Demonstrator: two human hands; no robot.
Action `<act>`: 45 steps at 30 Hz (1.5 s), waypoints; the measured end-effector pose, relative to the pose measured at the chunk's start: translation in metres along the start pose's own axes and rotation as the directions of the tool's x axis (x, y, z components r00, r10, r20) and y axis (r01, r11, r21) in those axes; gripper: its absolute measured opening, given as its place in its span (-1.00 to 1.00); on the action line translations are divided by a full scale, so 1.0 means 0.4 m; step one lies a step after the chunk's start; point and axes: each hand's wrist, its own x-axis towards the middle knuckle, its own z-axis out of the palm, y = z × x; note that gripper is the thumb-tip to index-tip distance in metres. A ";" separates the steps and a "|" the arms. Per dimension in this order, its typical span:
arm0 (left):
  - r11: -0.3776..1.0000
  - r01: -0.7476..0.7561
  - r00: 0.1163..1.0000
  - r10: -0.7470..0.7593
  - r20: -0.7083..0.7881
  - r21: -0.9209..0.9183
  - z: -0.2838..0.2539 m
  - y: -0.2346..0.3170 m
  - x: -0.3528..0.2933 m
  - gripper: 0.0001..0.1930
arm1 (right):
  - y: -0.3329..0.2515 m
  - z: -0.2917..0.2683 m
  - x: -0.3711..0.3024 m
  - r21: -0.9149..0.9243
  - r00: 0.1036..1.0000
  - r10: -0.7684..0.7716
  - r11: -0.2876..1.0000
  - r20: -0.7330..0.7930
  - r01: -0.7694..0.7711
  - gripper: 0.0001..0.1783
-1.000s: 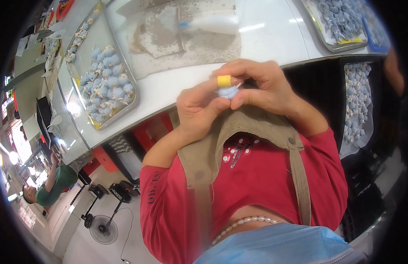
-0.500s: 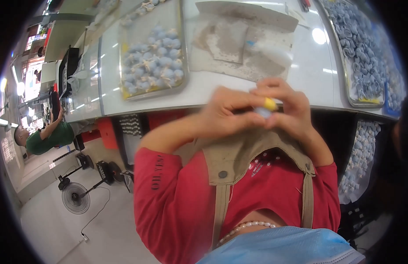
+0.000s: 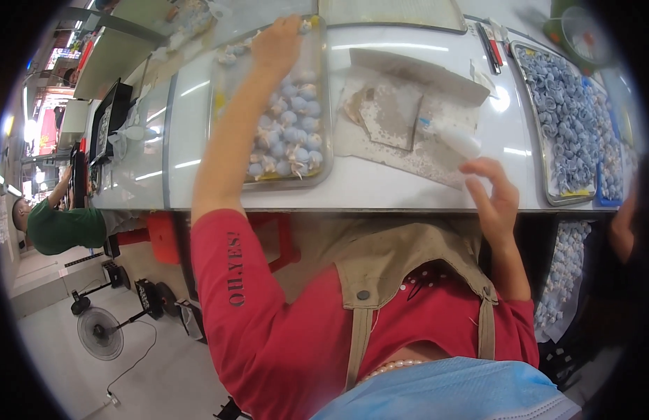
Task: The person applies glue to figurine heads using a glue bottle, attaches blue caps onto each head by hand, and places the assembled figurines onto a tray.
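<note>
My left hand (image 3: 277, 49) reaches over the far end of a metal-rimmed tray (image 3: 324, 126). Its fingers are drawn together near the tray's far edge, and whatever they may hold is hidden. Several small light-blue rounded pieces (image 3: 289, 133) with cream-coloured tips lie crowded in the near part of this tray. My right hand (image 3: 496, 196) is above the table's front edge, thumb and fingers apart and nothing between them. Just beyond its fingertips a whitish squeeze bottle (image 3: 459, 140) with a blue tip lies on a stained piece of cardboard (image 3: 380, 150).
On the right, another tray (image 3: 552, 199) holds many curled grey-blue pieces (image 3: 566, 126). A red-and-black tool (image 3: 492, 50) lies at the back. Below the table at right are more small pale pieces (image 3: 566, 273). A person in green (image 3: 65, 224) and a standing fan (image 3: 100, 332) are at left.
My hands were together over a small light-blue piece with a yellow part. They have separated: the left has gone far left over the tray, the right has dropped slightly and opened.
</note>
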 end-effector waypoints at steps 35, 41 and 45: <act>-0.553 0.748 0.544 0.192 0.817 -0.369 -0.236 0.630 -0.425 -0.61 | 0.108 -0.094 -0.146 0.239 0.972 0.219 0.951 -0.079 -0.195 -0.77; -0.480 0.700 0.623 0.048 0.781 -0.529 -0.232 0.655 -0.450 -0.63 | 0.072 -0.116 -0.158 -0.196 0.990 -0.110 0.976 -0.086 0.092 -0.75; -0.477 0.717 0.600 0.051 0.798 -0.509 -0.240 0.652 -0.453 -0.62 | 0.032 -0.111 -0.134 -0.366 0.971 -0.238 0.907 -0.037 0.208 -0.70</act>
